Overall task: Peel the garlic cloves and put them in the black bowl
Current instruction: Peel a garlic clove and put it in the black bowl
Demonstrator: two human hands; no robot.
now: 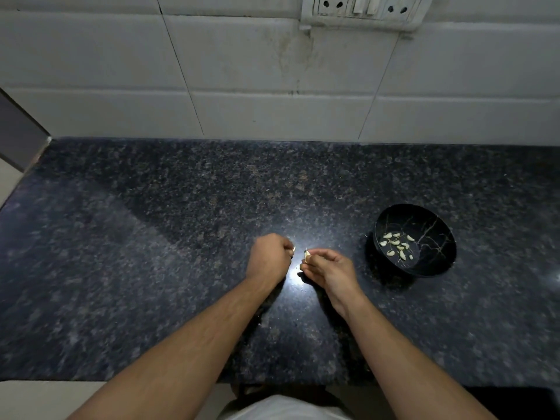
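Granite countertop [181,237]: dark, speckled, both hands just above it.
Right hand [328,269]: pinches a garlic clove [307,254] at its fingertips.
Left hand [268,257]: curled, pinching a small skin scrap [293,248].
Black bowl [436,262]: to the right, peeled cloves [397,244] inside.

Bowl [436,265] sits on counter [181,207], right of both hands, w/ peeled cloves [397,245] in it. Tiled wall [272,86] behind counter; socket plate [360,10] on wall.
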